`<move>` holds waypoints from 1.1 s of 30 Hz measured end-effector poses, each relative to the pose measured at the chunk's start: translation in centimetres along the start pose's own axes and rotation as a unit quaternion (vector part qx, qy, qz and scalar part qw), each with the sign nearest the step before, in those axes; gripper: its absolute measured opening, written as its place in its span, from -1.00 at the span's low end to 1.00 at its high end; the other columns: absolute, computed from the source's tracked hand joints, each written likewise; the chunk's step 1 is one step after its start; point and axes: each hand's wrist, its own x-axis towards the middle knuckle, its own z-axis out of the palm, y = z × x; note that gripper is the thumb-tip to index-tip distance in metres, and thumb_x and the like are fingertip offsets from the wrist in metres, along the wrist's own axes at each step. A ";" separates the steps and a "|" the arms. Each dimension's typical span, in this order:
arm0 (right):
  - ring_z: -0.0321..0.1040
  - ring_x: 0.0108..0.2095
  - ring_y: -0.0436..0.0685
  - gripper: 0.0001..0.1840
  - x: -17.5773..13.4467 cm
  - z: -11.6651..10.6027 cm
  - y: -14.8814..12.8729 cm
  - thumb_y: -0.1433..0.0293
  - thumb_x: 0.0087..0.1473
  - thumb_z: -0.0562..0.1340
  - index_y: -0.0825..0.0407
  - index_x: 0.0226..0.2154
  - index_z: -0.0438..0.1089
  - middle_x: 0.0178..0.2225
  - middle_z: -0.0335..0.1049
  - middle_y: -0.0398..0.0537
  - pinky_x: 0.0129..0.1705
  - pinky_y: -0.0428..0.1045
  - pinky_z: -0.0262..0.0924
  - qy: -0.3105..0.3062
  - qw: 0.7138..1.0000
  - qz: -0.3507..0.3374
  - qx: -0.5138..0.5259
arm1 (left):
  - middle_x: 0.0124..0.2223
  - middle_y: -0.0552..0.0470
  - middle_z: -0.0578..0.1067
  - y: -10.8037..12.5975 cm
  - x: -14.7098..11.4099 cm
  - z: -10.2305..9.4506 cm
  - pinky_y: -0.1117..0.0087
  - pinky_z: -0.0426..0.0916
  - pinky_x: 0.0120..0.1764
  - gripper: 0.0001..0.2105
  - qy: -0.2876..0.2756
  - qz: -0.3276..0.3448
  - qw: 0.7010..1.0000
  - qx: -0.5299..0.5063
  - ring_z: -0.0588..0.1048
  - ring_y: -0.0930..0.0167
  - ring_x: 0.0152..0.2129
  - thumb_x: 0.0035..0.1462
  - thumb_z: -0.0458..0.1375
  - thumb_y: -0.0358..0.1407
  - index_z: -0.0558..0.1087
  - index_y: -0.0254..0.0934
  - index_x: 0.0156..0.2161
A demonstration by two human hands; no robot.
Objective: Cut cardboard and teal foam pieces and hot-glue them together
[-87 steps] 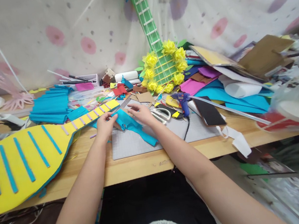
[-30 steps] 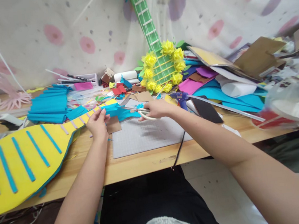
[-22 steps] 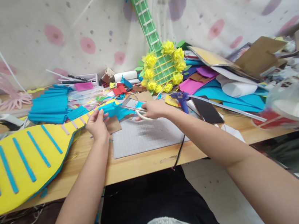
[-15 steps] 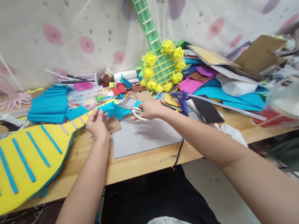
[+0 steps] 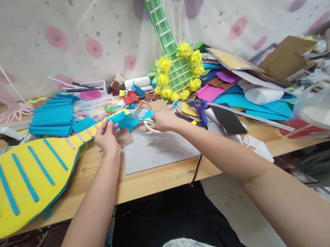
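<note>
My left hand (image 5: 106,135) pinches a piece of blue crepe paper (image 5: 126,121) above the table, beside the neck of a yellow cardboard lute shape (image 5: 34,173) with blue strips across its body. White-handled scissors (image 5: 151,127) are in my right hand (image 5: 163,121), their blades pointing left at the paper's right end. Whether the blades are closed is too small to tell. Beneath both hands lie a scrap of brown cardboard (image 5: 124,137) and a grey cutting mat (image 5: 159,150).
A green paper guitar with yellow flowers (image 5: 166,38) leans on the curtain at the back. Folded blue crepe paper (image 5: 50,116) lies left. To the right are a blue glue gun (image 5: 201,111), a phone (image 5: 229,119) and a plastic-wrapped bucket (image 5: 319,115).
The scissors blades have shifted slightly at the blue crepe paper, and a bit of blue paper shows more above my right hand. My left hand keeps its hold.
</note>
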 end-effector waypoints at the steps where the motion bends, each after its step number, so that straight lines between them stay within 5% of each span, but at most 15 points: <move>1: 0.37 -0.24 0.23 -0.25 0.0 0.0 0.0 -0.26 -0.15 0.02 0.05 -0.36 0.45 -0.29 0.47 0.12 -0.32 -0.02 0.10 0.000 1.000 -0.001 0.002 | -0.35 0.03 0.50 0.0 0.0 0.0 0.56 0.39 -0.52 -0.87 0.000 0.000 1.000 -0.001 0.51 0.53 -0.53 -0.06 0.20 -0.45 0.43 -0.34 -0.32; 18: 0.36 -0.23 0.21 -0.43 -1.1 0.7 3.7 -0.09 -0.03 0.06 0.02 -0.27 0.43 -0.27 0.47 0.07 -0.35 -0.05 0.09 0.032 0.999 0.003 -0.010 | -0.28 -0.01 0.51 0.1 1.0 -0.3 0.62 0.36 -0.50 -0.91 0.001 -0.070 0.997 -0.013 0.51 0.56 -0.48 -0.01 0.17 -0.46 0.42 -0.32 -0.33; 22: 0.37 -0.23 0.18 -0.66 -2.0 2.0 5.5 0.17 -0.01 0.13 0.01 -0.23 0.42 -0.22 0.47 0.04 -0.34 -0.06 0.10 0.013 0.998 -0.013 -0.056 | -0.06 -0.09 0.47 0.5 1.4 -0.2 0.53 0.41 -0.38 -0.82 -0.113 -0.056 0.992 0.000 0.52 0.42 -0.24 0.07 0.13 -0.30 0.43 -0.21 -0.17; 26: 0.36 -0.22 0.16 -0.71 -2.0 3.3 6.6 0.27 -0.03 0.14 0.04 -0.26 0.42 -0.21 0.46 0.04 -0.32 -0.07 0.11 0.023 0.998 -0.030 -0.052 | 0.20 -0.08 0.24 0.0 2.1 -0.5 0.34 0.38 -0.14 -0.56 -0.226 0.037 0.970 0.082 0.42 0.33 -0.03 0.00 0.18 -0.27 0.31 -0.04 0.03; 29: 0.34 -0.19 0.15 -0.67 -1.8 4.0 7.0 0.28 -0.04 0.18 0.06 -0.19 0.39 -0.18 0.44 0.04 -0.25 -0.06 0.12 0.064 0.997 -0.045 -0.011 | 0.12 -0.13 0.32 -0.5 2.8 -1.5 0.29 0.31 -0.05 -0.54 -0.258 0.142 0.915 0.277 0.40 0.29 -0.03 -0.08 0.20 -0.29 0.34 -0.15 0.01; 33: 0.28 -0.11 0.13 -0.68 -2.0 4.9 7.5 0.30 -0.03 0.22 0.10 -0.19 0.39 -0.15 0.40 0.06 -0.10 -0.05 0.10 0.124 0.990 -0.057 0.044 | -0.06 -0.12 0.44 -0.1 3.5 -3.3 0.16 0.19 0.03 -0.58 -0.352 0.242 0.730 0.534 0.35 0.17 -0.05 -0.15 0.24 -0.16 0.45 -0.23 -0.12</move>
